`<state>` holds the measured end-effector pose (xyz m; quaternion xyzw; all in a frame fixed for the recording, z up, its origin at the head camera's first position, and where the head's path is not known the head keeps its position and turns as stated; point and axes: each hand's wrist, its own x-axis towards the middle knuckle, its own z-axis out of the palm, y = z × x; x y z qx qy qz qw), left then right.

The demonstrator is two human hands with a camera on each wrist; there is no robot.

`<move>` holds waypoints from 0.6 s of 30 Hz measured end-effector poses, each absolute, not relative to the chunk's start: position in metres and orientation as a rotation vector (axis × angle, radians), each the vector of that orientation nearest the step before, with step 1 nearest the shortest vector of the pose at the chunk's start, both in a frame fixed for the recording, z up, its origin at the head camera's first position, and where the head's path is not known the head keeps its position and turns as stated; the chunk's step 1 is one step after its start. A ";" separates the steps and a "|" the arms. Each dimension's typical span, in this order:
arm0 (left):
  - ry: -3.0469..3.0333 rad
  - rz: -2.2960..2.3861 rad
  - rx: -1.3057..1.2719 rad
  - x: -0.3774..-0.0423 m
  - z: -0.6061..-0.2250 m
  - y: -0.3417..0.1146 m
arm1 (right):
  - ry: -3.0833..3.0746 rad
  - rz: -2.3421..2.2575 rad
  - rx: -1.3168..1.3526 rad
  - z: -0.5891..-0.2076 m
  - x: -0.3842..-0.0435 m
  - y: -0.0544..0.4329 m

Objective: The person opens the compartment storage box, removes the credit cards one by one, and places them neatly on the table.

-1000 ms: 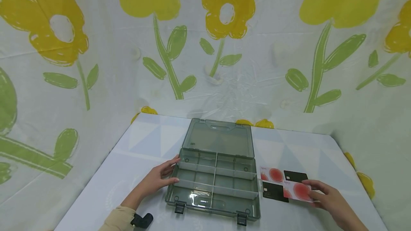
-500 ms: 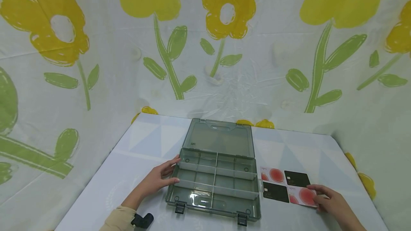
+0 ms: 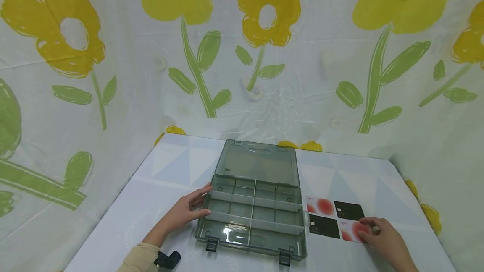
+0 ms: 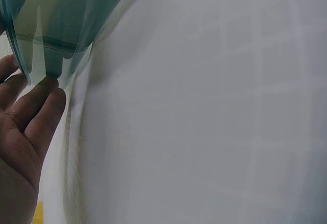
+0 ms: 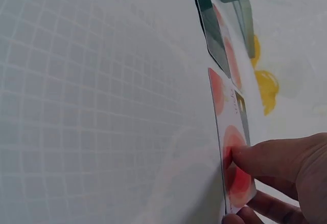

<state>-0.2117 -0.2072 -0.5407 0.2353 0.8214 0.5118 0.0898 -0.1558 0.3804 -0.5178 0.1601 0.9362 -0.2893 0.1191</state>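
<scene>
A grey translucent compartment box (image 3: 251, 223) lies with its lid folded back, dividers splitting its inside. My left hand (image 3: 185, 210) touches the box's left side; in the left wrist view its fingers (image 4: 38, 104) lie fairly straight against the wall. To the right of the box, cards lie in two rows. My right hand (image 3: 387, 238) holds the near right one, a white card with pink-red circles (image 3: 349, 231). In the right wrist view the thumb (image 5: 245, 157) lies on this card's face and other fingers are at its edge.
A black VIP card (image 3: 324, 226) lies left of the held card, another black card (image 3: 348, 210) behind it, and a second pink-red card (image 3: 319, 206) behind left. Two dark latches (image 3: 211, 244) jut from the box's front. Flower-printed sheeting (image 3: 264, 74) encloses the table (image 3: 181, 163).
My right hand has brought the pink-red card off the black card behind it and laid it beside the others, then shifted it slightly left. My left hand stays at the box.
</scene>
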 end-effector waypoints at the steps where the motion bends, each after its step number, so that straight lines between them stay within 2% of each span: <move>1: 2.441 1.522 0.699 -0.212 -0.541 -0.207 | 2.745 -0.830 0.469 -0.518 -0.156 0.380; 18: 2.473 1.465 0.657 -0.210 -0.534 -0.206 | 2.746 -0.844 0.550 -0.511 -0.156 0.376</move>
